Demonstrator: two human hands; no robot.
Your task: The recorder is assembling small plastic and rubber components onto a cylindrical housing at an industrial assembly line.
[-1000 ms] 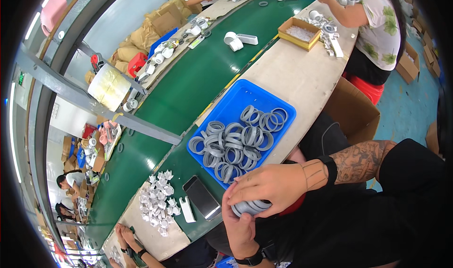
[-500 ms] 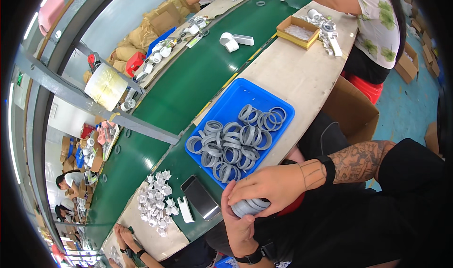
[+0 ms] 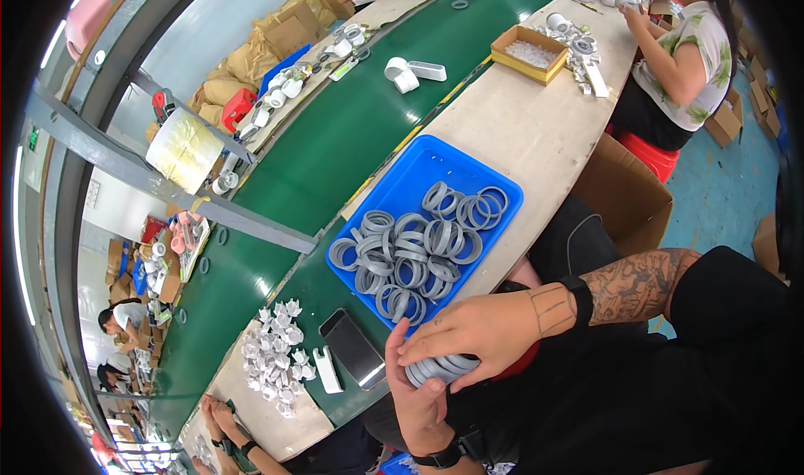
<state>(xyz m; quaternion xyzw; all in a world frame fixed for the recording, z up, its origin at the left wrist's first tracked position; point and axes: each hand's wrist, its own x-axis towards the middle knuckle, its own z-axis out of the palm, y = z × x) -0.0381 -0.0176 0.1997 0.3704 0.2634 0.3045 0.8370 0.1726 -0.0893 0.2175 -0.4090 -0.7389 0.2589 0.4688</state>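
Observation:
A short stack of grey rings (image 3: 441, 368) sits between my two hands, just off the near corner of a blue tray (image 3: 400, 167). My right hand (image 3: 486, 333) lies over the stack from the right, its fingers bent across the rings. From below, my left hand (image 3: 416, 400) cups the stack, thumb in front and fingers up along its far left side. Parts of the rings are covered by my palms. Many more loose grey rings (image 3: 410, 249) lie heaped in the tray.
A black phone (image 3: 352, 348), a white plastic piece (image 3: 327, 371) and a pile of white fittings (image 3: 275, 354) lie left of the tray. Beyond runs a green conveyor belt (image 3: 335, 140) carrying white parts (image 3: 404, 75). A co-worker (image 3: 682, 65) sits far right near a yellow box (image 3: 529, 52).
My left hand has shifted slightly left and its fingers have loosened a little, showing more of the ring stack. The co-worker at the far right has drawn the arms back from the belt.

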